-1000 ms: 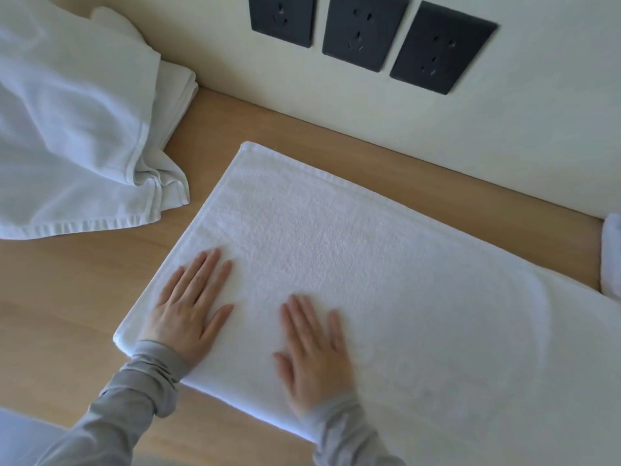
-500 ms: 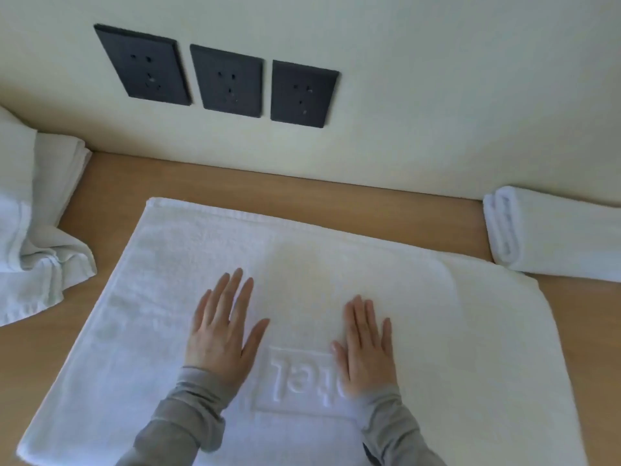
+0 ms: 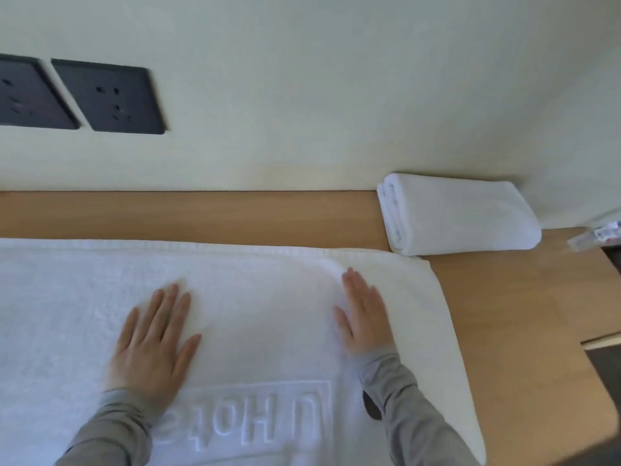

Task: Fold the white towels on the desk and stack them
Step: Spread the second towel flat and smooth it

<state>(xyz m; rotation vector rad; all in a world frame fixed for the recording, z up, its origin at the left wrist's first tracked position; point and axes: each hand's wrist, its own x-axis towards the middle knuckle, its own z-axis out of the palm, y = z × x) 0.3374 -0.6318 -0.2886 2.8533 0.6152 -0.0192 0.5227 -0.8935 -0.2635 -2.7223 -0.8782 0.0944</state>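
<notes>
Risking, on a fair guess, bunching the spread white towel [image 3: 262, 297] into a ridge, or dragging its right edge off the worktop [image 3: 504, 314], by sliding the palms outward too hard. Pressing down on it with the left hand [image 3: 151, 334] and right hand [image 3: 364, 317], both released and flat, fingers straight, grasping nothing. Leaving the folded white towel [image 3: 460, 216] further back, just beside the far right corner, for stacking onto.

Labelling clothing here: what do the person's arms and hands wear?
Left sleeve and right sleeve: long, grey, to the wrists. Bare left hand and right hand, no gloves or rings visible. A dark oval spot sits near the right cuff.
</notes>
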